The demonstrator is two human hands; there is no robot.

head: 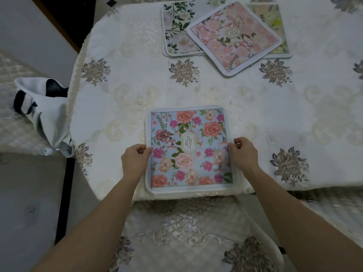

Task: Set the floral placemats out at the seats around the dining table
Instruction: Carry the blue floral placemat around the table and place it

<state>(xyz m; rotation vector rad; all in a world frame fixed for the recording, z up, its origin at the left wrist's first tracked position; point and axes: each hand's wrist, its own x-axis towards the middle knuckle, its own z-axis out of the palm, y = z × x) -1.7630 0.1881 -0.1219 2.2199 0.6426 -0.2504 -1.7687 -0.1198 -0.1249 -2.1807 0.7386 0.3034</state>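
One broad tabletop (pixel 255 95), draped in a cream embroidered cloth with grey-brown flower motifs, fills most of your view. Below its near edge, directly in front of you, sits a chair seat (pixel 186 232) in a matching cream embroidered cover.

At the far side of the tabletop lies a loose pile of square placemats. A pink blossom placemat (pixel 233 36) with a white border lies tilted on top. It overlaps a white placemat with green leaves (pixel 176 30) on its left and a pale yellow-green placemat (pixel 275 22) on its right.

Well apart from that pile, the square blue floral placemat (pixel 188 150) lies flat at the near edge of the tabletop, squared to the seat before you. It has pink and orange flowers, a white border and an oval label in the middle.

Off the tabletop to your left, a white cloth bag (pixel 45 112) with dark handles rests on a quilted cream surface.

Your left hand (pixel 135 160) pinches the blue placemat's left edge, fingers curled at the border. Your right hand (pixel 244 154) grips the right edge the same way.
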